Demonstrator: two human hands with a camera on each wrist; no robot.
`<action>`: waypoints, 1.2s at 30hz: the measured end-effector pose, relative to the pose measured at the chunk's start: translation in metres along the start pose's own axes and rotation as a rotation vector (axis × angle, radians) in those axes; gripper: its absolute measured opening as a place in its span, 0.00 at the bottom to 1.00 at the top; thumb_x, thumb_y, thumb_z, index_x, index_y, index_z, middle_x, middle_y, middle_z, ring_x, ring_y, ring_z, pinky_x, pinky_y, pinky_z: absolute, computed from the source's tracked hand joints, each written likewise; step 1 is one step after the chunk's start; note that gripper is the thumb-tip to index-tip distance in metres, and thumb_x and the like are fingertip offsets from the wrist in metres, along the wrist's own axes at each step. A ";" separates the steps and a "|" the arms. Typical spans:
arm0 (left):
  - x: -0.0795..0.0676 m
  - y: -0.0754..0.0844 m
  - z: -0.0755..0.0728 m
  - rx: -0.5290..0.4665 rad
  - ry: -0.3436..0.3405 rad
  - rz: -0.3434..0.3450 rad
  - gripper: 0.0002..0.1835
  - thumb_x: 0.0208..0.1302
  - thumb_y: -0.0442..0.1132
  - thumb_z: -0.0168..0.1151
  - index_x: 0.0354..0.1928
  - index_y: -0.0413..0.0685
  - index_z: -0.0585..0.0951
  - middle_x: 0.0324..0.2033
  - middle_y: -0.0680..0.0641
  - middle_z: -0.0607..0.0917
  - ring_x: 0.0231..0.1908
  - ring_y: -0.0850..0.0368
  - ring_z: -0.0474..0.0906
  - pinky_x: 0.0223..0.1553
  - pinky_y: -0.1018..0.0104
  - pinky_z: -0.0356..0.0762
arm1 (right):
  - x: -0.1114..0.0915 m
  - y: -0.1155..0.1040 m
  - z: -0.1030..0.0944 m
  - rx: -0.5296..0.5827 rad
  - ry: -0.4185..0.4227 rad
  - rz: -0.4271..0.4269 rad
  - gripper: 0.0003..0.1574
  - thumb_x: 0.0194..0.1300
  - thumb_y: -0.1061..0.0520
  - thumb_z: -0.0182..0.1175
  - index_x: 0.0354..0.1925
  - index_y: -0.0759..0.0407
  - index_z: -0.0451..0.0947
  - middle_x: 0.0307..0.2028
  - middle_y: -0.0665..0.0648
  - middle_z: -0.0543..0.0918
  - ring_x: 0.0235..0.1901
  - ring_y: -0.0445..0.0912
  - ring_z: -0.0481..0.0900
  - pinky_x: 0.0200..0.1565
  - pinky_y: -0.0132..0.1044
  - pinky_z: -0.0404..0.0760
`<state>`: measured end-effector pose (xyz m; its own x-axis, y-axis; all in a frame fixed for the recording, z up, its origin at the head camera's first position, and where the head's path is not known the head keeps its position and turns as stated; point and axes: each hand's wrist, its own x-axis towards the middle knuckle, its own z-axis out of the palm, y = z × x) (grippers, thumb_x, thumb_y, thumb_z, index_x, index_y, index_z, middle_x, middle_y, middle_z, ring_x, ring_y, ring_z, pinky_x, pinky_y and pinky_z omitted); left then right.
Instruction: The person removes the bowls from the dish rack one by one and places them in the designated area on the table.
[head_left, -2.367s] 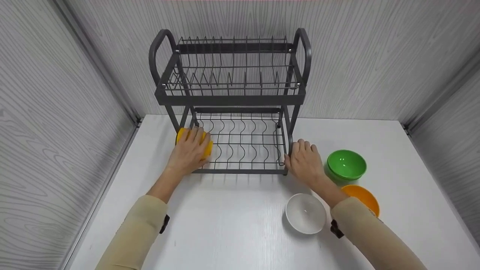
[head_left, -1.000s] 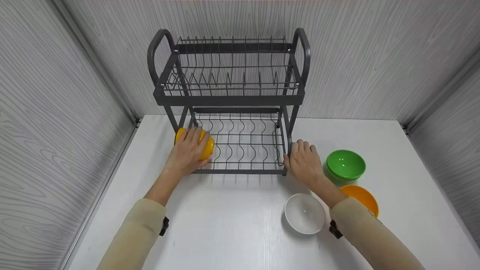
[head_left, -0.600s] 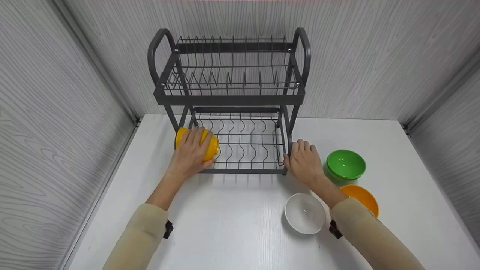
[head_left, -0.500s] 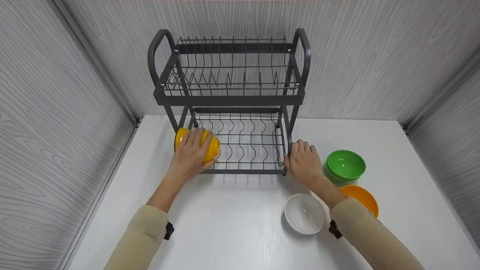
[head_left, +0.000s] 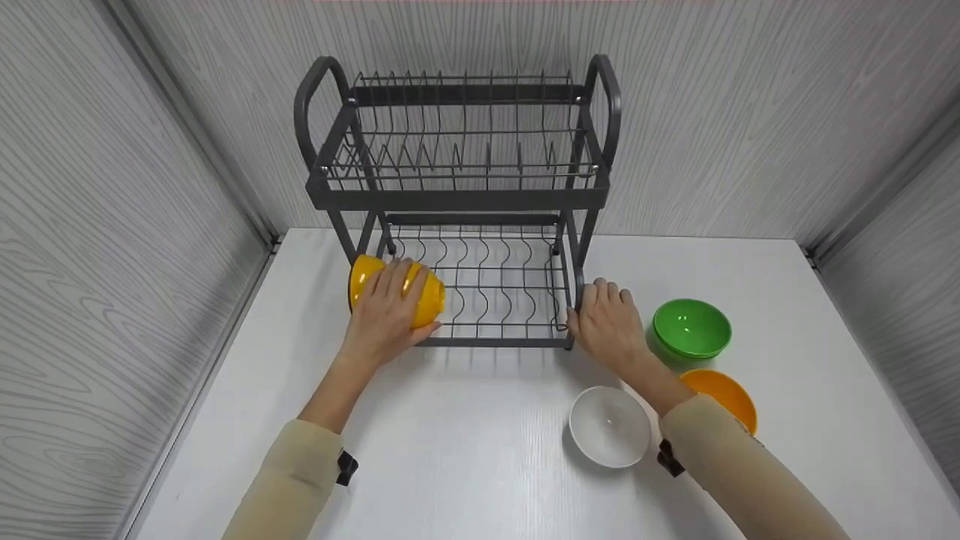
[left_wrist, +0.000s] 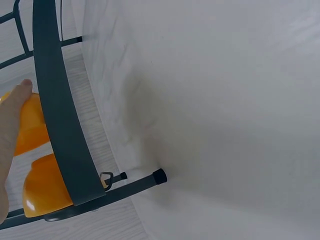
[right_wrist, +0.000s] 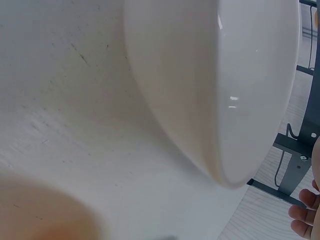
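Note:
A dark two-tier dish rack (head_left: 457, 199) stands against the back wall. At the left end of its lower tier, my left hand (head_left: 384, 319) grips a yellow bowl (head_left: 429, 301) tipped on its side, base to the right. More yellow surface, perhaps a second bowl (head_left: 361, 276), shows left of the fingers. Two separate yellow-orange shapes appear in the left wrist view, the upper bowl (left_wrist: 32, 122) by the thumb and the lower bowl (left_wrist: 47, 187) near the rack's end. My right hand (head_left: 611, 322) holds the rack's lower right side, thumb on the inner side.
On the white table (head_left: 465, 457), a white bowl (head_left: 610, 427) sits in front of the right hand. Green stacked bowls (head_left: 691, 328) stand right of it. An orange bowl (head_left: 724, 397) is partly hidden by the right forearm. Walls border the left, back and right.
The left hand and its yellow bowl have shifted slightly right along the lower tier, so more yellow shows on both sides of the fingers. The right hand has stayed on the rack.

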<state>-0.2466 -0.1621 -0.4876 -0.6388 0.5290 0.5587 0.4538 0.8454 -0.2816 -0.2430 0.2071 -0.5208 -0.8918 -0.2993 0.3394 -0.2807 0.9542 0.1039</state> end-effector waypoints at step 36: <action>0.008 0.062 -0.024 -0.044 0.192 0.079 0.51 0.50 0.71 0.78 0.68 0.45 0.77 0.63 0.39 0.80 0.63 0.43 0.79 0.65 0.51 0.82 | 0.000 0.000 -0.004 0.028 -0.008 0.001 0.25 0.78 0.45 0.54 0.43 0.70 0.68 0.35 0.64 0.73 0.36 0.59 0.74 0.41 0.52 0.76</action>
<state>-0.2085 -0.1072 -0.4817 -0.4722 0.5661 0.6757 0.5272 0.7957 -0.2982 -0.2416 0.2068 -0.5171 -0.8948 -0.2988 0.3318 -0.2899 0.9539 0.0772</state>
